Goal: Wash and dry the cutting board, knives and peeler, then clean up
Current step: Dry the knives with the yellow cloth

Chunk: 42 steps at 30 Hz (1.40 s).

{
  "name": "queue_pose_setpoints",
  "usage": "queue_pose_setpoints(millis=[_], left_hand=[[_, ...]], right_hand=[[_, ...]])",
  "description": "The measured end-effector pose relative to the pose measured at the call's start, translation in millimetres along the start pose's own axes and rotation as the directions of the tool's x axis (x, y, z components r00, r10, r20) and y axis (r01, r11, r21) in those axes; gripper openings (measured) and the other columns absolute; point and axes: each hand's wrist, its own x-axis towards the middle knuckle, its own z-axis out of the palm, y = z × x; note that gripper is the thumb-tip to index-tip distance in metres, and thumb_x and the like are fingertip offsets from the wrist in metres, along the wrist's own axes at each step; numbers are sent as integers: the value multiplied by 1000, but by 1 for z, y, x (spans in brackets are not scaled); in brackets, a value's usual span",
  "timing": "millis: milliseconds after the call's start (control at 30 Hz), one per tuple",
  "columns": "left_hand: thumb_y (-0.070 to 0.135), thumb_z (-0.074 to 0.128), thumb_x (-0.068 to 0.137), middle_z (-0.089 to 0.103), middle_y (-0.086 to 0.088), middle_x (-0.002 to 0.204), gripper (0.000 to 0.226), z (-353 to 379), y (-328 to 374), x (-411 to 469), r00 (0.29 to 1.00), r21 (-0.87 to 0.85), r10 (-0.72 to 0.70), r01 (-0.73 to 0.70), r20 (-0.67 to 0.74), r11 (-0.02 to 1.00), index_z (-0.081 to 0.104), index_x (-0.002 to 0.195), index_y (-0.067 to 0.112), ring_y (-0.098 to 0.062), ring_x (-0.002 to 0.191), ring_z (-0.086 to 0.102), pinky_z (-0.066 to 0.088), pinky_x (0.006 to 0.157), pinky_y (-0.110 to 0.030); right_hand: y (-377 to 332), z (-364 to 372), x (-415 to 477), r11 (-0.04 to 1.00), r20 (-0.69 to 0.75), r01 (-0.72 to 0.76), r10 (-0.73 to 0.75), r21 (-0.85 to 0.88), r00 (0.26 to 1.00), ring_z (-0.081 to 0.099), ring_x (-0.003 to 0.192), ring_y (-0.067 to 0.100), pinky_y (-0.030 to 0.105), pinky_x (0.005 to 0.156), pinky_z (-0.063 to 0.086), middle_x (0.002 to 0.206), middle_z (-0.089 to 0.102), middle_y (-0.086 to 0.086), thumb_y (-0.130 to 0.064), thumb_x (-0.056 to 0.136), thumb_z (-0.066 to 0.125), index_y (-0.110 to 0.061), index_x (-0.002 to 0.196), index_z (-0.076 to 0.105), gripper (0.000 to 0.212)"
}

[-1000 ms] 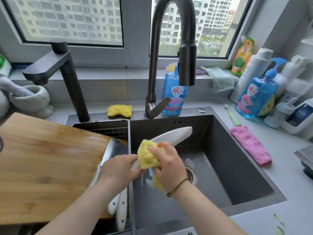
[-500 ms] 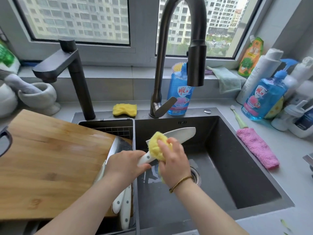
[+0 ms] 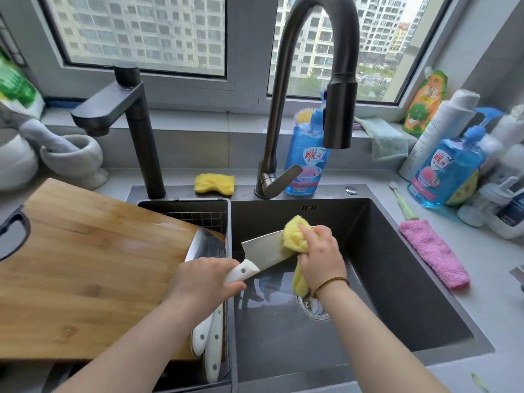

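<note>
Over the dark sink (image 3: pixel 397 279) my left hand (image 3: pixel 204 279) grips the white handle of a broad-bladed knife (image 3: pixel 262 249). My right hand (image 3: pixel 320 253) holds a yellow cloth (image 3: pixel 293 235) bunched over the far end of the blade, hiding its tip. The wooden cutting board (image 3: pixel 85 268) lies across the left basin and counter. Two more white-handled knives (image 3: pixel 211 338) rest at the board's right edge, one blade (image 3: pixel 202 245) showing beside my left hand. I see no peeler.
A tall black tap (image 3: pixel 337 109) arches over the sink, a lower tap (image 3: pixel 124 114) stands left. A yellow sponge (image 3: pixel 214 183) and blue soap bottle (image 3: pixel 307 160) sit behind the sink. A pink cloth (image 3: pixel 433 253) and several bottles (image 3: pixel 450 171) crowd the right counter. Mortar (image 3: pixel 73 157) at left.
The cloth in my right hand has slid along the blade from near the handle out to its far end. The blade has turned so its broad side faces up.
</note>
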Motion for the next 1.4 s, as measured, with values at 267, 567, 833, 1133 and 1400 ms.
queue_pose_setpoints(millis=[267,567,833,1133,1400], left_hand=[[53,50,87,61,12,105,36,-10,-3,9,996,-42,-46,50,75,998,56,118,36,-11,97,55,41,71,-24],[39,63,81,52,13,83,21,-26,-5,3,979,-363,-12,87,204,928,61,101,31,-5,72,49,37,61,-20],[49,89,31,68,5,110,82,-74,-49,-22,965,-969,179,160,193,186,66,107,30,-13,99,66,53,77,-19],[11,75,69,66,33,80,28,-88,-20,-66,867,-827,-282,-225,-411,515,66,89,27,15,83,60,42,69,-1],[6,68,77,61,18,70,29,-132,-26,-134,477,-824,-687,-168,-549,542,50,80,29,17,59,57,42,55,-2]], right_hand=[[-15,15,-23,952,-67,298,-303,-76,951,66,72,21,26,58,54,102,61,10,-39,55,66,-19,110,49,61],[-28,5,1,898,-225,360,-417,-253,881,47,40,16,13,35,27,56,55,-1,-7,27,86,-16,65,58,48],[-45,-2,4,956,-319,292,-286,-32,903,53,40,16,18,34,37,55,57,2,-8,39,90,-11,63,62,37],[-115,-32,-13,885,-22,363,-373,293,928,52,80,13,16,60,34,99,59,-1,-31,89,54,-15,103,59,21],[-209,-29,-52,665,71,448,-601,598,796,54,78,21,28,64,39,80,58,-2,-24,82,62,-22,79,49,14]])
